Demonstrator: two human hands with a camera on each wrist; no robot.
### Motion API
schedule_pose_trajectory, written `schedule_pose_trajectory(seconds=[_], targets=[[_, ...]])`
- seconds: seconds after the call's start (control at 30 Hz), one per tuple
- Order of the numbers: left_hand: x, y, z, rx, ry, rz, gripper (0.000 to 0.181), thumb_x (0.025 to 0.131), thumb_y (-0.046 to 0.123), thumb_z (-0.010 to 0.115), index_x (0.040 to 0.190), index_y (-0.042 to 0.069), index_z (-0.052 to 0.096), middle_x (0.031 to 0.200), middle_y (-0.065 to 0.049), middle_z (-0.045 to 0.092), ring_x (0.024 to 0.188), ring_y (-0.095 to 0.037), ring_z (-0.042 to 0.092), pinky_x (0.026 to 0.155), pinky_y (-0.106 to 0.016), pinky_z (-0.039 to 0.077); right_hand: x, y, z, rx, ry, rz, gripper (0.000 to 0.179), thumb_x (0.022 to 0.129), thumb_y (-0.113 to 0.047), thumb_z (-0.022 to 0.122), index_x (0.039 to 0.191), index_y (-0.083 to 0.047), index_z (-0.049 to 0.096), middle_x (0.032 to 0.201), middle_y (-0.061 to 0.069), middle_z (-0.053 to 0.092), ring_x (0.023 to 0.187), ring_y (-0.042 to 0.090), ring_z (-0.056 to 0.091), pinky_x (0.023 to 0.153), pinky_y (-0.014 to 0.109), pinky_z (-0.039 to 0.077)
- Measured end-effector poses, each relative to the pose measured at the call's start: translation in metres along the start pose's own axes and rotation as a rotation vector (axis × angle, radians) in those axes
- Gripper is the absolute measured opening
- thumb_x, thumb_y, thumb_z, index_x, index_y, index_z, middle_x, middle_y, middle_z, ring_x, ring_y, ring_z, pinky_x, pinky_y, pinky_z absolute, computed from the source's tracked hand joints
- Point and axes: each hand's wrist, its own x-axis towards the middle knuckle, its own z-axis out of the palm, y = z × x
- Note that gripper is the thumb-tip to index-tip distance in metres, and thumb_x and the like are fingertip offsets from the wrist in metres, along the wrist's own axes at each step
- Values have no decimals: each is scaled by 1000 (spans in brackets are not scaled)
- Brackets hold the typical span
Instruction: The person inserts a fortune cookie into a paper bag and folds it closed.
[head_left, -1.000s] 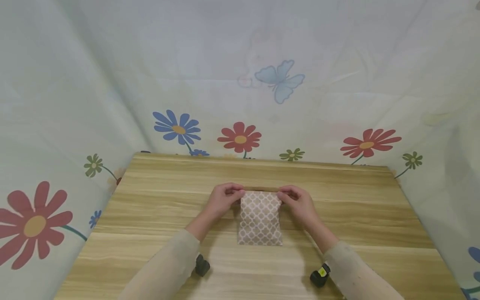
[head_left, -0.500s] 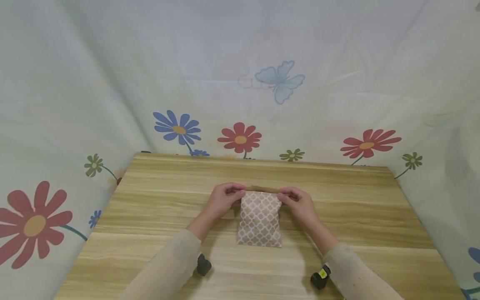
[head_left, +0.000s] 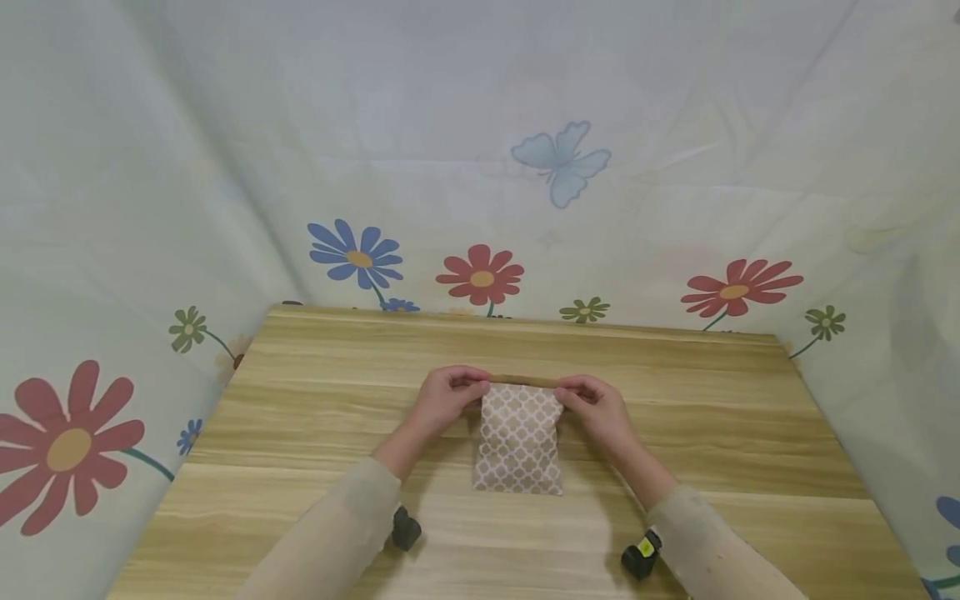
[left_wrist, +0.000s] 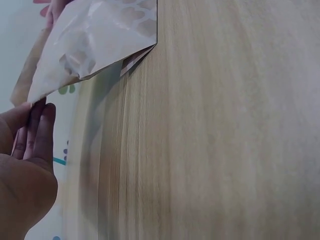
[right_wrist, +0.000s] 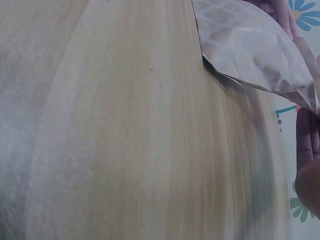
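A small paper bag [head_left: 519, 442] with a tan and white lattice pattern lies in the middle of the table, its far end lifted. My left hand [head_left: 448, 396] pinches the far left corner between thumb and fingers. At the far right corner my right hand [head_left: 596, 404] pinches it the same way. Between the hands runs a plain brown strip [head_left: 525, 381] along the bag's top edge. In the left wrist view the paper bag [left_wrist: 100, 40] bulges and is creased near the pinched corner. The right wrist view shows the bag's [right_wrist: 250, 45] near end low on the wood.
The wood-grain table [head_left: 337, 375] ends at a pale cloth backdrop [head_left: 420, 100] printed with flowers and a butterfly. Black wrist devices [head_left: 406, 529] hang at both sleeves, just above the table.
The brown strip at the top of the bag has bent and shifted slightly between the hands. The bag's near edge has moved a little toward me; both hands keep their pinch.
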Motion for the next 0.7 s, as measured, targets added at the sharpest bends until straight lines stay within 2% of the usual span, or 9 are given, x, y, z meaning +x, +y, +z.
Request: schedule_pose_trajectory(seconds=[0.37, 0.53, 0.7], targets=[[2, -2, -8, -59, -132, 20, 21, 100, 4, 73, 120, -4, 76, 119, -15, 76, 103, -17, 73, 96, -41, 61, 1, 0, -5, 77, -73, -9, 24, 100, 2, 69, 122, 13, 68, 113, 2, 75, 101, 10, 68, 92, 23, 57], [2, 0, -12, -32, -168, 23, 20, 100, 3, 73, 119, -3, 77, 122, -15, 77, 107, -18, 73, 99, -43, 60, -1, -1, -9, 55, -108, -18, 22, 102, -1, 68, 120, 11, 70, 114, 3, 75, 103, 12, 68, 93, 25, 57], [1, 2, -15, 31, -187, 31, 16, 100, 5, 74, 115, 0, 79, 119, -12, 78, 107, -18, 73, 98, -41, 60, -3, -5, -11, 26, -138, -32, 18, 104, -4, 66, 115, 6, 74, 116, 6, 76, 106, 14, 69, 94, 25, 57]])
